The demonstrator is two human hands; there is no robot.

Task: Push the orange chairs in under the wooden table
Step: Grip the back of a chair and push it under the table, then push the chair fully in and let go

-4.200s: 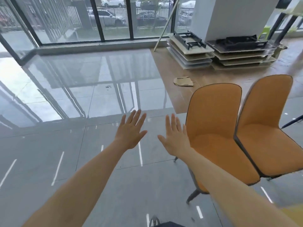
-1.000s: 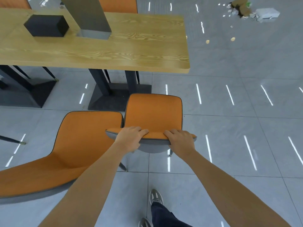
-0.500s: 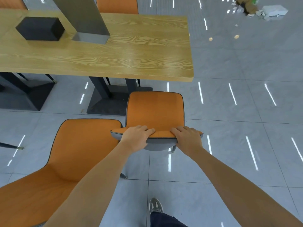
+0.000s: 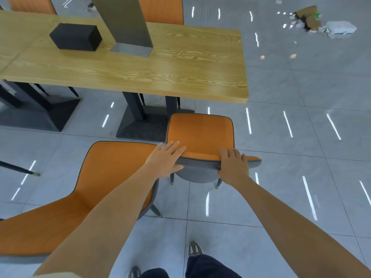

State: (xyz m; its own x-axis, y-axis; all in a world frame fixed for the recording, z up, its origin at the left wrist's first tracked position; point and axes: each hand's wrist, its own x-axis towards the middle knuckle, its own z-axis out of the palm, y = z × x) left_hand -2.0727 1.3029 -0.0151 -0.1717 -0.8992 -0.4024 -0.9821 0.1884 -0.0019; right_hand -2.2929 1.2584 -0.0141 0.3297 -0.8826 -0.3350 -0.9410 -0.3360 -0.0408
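My right hand [image 4: 232, 167] clamps top edge of right orange chair [image 4: 200, 133] backrest, fingers curled over. My left hand [image 4: 164, 159] flat, fingers spread, on same edge. Chair seat short of wooden table [image 4: 160, 73] edge. Left orange chair [image 4: 90, 187] beside, well out from table.

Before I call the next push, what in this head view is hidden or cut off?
- Near chair: its back runs off the left and bottom edges; the left forearm covers part of its seat.
- Held chair: front legs hidden under its own seat.
- Left hand lies flat, fingers straight; whether it is pressing on the backrest cannot be told.
- Right hand: palm side hidden behind the backrest.
- Table: left end cut off by the edge.
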